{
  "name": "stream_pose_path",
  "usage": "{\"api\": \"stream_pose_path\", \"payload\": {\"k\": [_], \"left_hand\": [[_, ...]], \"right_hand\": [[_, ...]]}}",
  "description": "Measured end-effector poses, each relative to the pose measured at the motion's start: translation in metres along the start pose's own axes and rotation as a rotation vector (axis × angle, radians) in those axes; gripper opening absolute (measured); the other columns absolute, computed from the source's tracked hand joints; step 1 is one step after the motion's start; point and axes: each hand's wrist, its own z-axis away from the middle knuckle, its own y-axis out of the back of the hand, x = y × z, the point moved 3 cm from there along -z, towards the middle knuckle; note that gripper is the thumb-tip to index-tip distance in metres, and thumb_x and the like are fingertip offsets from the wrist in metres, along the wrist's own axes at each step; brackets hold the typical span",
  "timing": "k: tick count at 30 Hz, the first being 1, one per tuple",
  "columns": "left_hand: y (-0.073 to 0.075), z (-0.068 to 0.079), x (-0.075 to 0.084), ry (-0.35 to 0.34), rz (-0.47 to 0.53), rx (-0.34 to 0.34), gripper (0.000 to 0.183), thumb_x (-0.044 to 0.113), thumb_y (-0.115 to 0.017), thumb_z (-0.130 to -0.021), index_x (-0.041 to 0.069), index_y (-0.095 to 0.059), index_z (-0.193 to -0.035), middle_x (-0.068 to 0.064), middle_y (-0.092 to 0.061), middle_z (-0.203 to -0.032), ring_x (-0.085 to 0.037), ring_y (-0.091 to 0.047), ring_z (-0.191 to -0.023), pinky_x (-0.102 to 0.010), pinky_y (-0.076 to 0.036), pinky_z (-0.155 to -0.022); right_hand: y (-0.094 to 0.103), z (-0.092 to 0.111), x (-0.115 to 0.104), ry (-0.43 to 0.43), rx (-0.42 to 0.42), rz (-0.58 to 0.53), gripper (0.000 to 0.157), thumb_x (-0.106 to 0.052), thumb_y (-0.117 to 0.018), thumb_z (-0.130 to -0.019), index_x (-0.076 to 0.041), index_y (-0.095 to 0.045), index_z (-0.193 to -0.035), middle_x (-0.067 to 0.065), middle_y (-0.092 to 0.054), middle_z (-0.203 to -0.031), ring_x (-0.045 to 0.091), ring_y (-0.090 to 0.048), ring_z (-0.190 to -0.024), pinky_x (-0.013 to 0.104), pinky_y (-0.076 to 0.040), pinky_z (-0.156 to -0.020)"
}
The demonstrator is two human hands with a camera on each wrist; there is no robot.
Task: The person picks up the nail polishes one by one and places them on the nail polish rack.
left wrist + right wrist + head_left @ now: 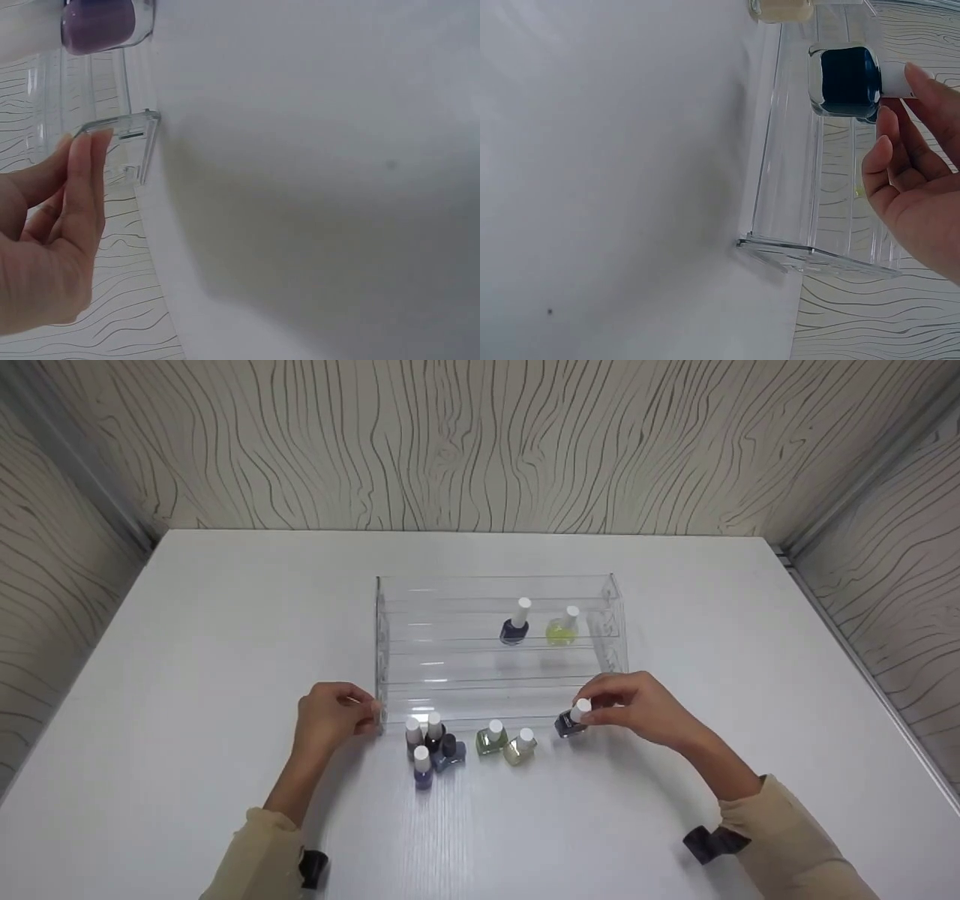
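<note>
A clear tiered acrylic rack stands in the middle of the white table. My left hand pinches the rack's left side panel near its front corner between thumb and fingers. With my right hand I hold a dark blue nail polish bottle by its white cap, at the rack's front right edge. On an upper tier stand a dark nail polish bottle and a yellow one.
In front of the rack, several bottles cluster at the left, among them a purple one and a grey-blue one with a black cap. A green bottle and a pale cream bottle stand nearer the middle. A wood-patterned wall rises behind.
</note>
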Motion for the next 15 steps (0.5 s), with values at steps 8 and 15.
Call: {"api": "stream_pose_path", "payload": {"k": [8,15], "left_hand": [[0.000,0.000,-0.001,0.008,0.011,-0.002,0.003,-0.001,-0.066,-0.078,-0.003,-0.066,-0.078,-0.008,-0.061,-0.065,-0.011,-0.059,-0.054,-0.022,-0.051,-0.053],[0.000,0.000,0.000,0.015,0.013,-0.005,0.003,0.000,-0.066,-0.078,-0.004,-0.066,-0.079,-0.008,-0.061,-0.065,-0.011,-0.059,-0.053,-0.022,-0.050,-0.052]], "right_hand": [[0.008,-0.002,-0.006,0.011,0.020,0.021,0.018,-0.009,-0.071,-0.077,-0.004,-0.069,-0.095,0.005,-0.062,-0.085,0.013,-0.051,-0.072,0.020,-0.043,-0.059],[0.014,-0.005,-0.009,0.001,0.031,0.040,0.020,-0.010,-0.071,-0.077,-0.003,-0.069,-0.096,0.011,-0.062,-0.088,0.013,-0.051,-0.073,0.021,-0.043,-0.059]]}}
